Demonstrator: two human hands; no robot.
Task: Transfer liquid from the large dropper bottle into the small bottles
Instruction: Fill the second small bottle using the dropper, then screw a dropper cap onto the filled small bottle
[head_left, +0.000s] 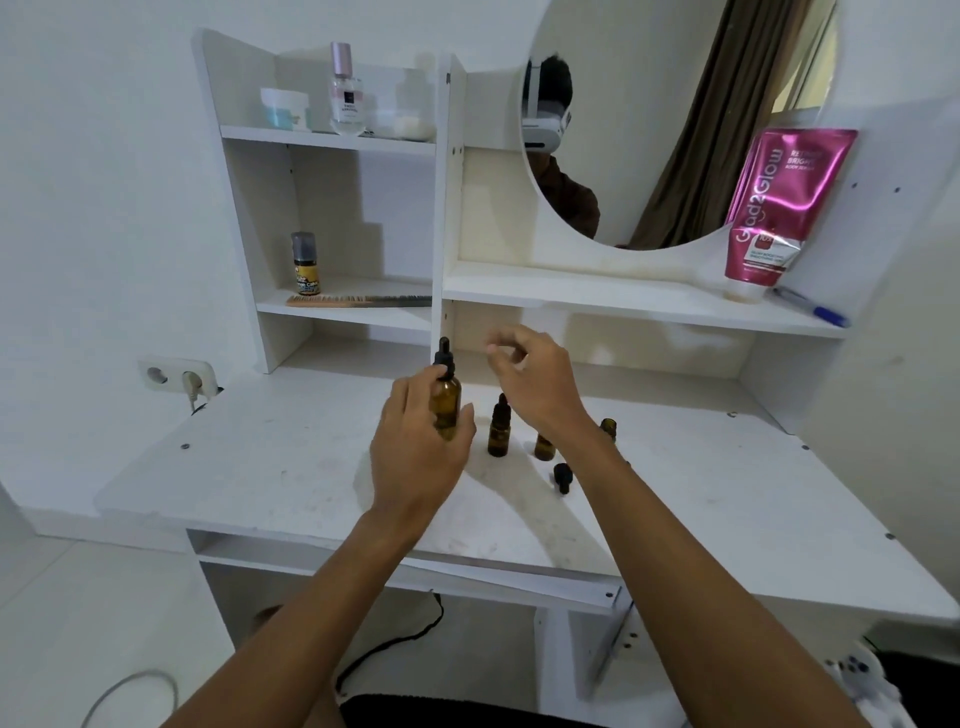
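Note:
My left hand (415, 447) grips the large amber dropper bottle (447, 402) upright above the white desk (291, 467); its black dropper cap (444, 357) is on. My right hand (535, 379) hovers just right of the cap, fingers loosely curled and holding nothing. Below it stand small amber bottles: one with a black cap (500, 434), one uncapped (544, 448) partly hidden by my wrist, and another (609, 428) behind my forearm. A loose black cap (562, 477) lies on the desk in front of them.
A white shelf unit rises behind the desk with a round mirror (649, 119), a pink tube (779, 208), a blue pen (810, 307), a comb (358, 300) and cosmetic jars. A wall socket (176, 376) sits at the left.

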